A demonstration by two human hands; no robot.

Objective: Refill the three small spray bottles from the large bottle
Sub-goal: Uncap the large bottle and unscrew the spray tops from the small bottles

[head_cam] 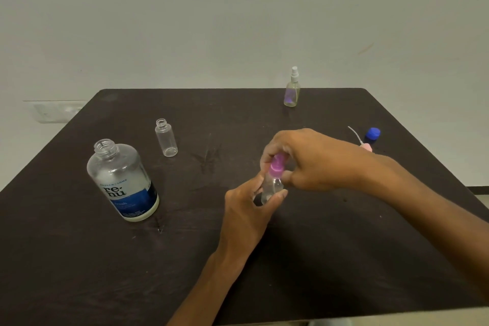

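Observation:
The large clear bottle (pixel 123 180) with a blue and white label stands uncapped at the left of the dark table (pixel 79 259). Beside it, a small clear bottle (pixel 166 137) stands open with no top. My left hand (pixel 248 209) grips the body of another small clear bottle (pixel 272 188) at the table's middle. My right hand (pixel 309 161) closes its fingers on that bottle's purple spray top (pixel 276 165). A third small spray bottle (pixel 291 90) with a white top stands at the far edge.
A blue cap (pixel 372 134) lies at the right, with a pink spray top (pixel 366 146) and its thin dip tube beside it, partly hidden by my right wrist. A pale wall rises behind the table.

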